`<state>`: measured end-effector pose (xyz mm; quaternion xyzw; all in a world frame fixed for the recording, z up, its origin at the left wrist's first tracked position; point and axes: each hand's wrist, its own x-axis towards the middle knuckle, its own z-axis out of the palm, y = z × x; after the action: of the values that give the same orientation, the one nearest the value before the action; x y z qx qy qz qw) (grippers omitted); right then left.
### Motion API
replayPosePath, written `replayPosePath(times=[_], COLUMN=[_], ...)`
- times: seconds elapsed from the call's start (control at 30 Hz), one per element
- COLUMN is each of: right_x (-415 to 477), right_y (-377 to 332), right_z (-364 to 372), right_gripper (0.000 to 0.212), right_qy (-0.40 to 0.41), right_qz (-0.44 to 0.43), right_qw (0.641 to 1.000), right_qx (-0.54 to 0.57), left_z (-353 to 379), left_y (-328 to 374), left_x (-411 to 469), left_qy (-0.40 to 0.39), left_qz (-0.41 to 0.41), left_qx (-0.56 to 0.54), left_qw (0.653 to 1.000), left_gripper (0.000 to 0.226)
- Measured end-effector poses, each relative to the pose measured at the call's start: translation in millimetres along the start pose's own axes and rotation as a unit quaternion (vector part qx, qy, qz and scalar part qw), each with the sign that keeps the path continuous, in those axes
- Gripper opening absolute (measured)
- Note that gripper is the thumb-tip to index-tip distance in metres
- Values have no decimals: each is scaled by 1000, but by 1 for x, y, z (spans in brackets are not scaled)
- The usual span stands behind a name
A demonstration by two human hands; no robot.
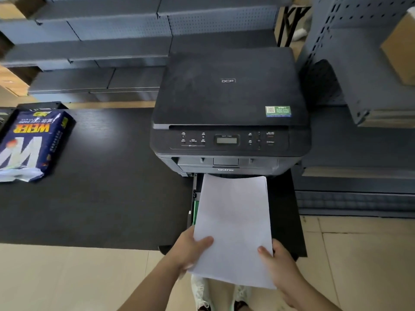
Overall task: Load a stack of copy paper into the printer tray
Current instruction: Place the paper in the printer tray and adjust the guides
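A white stack of copy paper [234, 223] is held over the pulled-out printer tray [284, 212], its far edge near the printer's front. My left hand [190, 250] grips the stack's near left corner, thumb on top. My right hand [280, 265] grips the near right corner. The black printer [226, 102] stands on a dark table, its tray sticking out toward me past the table edge. The tray's inside is mostly hidden under the paper; a green guide [195, 209] shows at its left side.
An opened blue paper ream wrapper [33, 144] lies on the dark table [101, 198] at the left. Grey metal shelving [363, 63] stands at the right and behind. Beige floor tiles and my shoes show below the tray.
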<state>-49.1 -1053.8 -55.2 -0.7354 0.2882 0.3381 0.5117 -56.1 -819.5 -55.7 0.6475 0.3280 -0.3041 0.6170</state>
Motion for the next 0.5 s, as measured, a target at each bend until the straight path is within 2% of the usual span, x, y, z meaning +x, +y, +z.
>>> replayPosePath(times=[0.5], right_x=[15], right_y=[-20], right_z=[4], right_gripper=[19], right_qy=[-12], right_qz=[-6], right_qw=[1000], right_qx=[-4], left_z=[-7], left_y=[0], left_x=[15], left_qy=[-11], left_qz=[22], left_qx=[-5], left_qw=[1000], left_gripper=[27])
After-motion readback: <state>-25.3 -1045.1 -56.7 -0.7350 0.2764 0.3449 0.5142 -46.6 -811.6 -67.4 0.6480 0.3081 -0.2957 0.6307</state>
